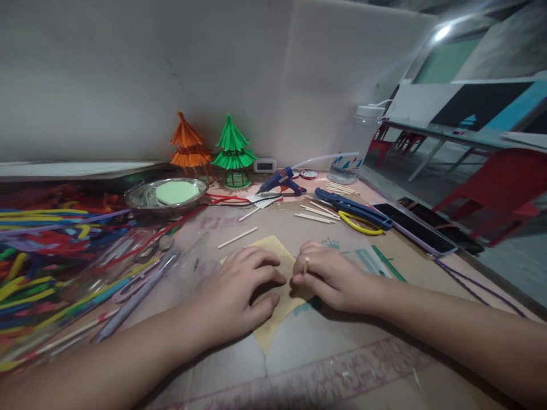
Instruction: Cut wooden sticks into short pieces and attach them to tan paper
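Note:
My left hand (239,293) rests palm down on a tan sheet of paper (273,250) lying on the table, fingers curled. Beside it my right hand (331,273) pinches a short wooden stick (306,265) upright between its fingers, over the same sheet. The two hands nearly touch at the fingertips. More thin wooden sticks (237,237) lie loose on the table just beyond the sheet.
Colourful pipe cleaners (38,245) pile up at the left beside a metal dish (166,196). Orange (188,145) and green (233,148) paper trees stand by the wall. A blue glue gun (280,181), blue-yellow cutters (354,213) and a phone (416,228) lie at right.

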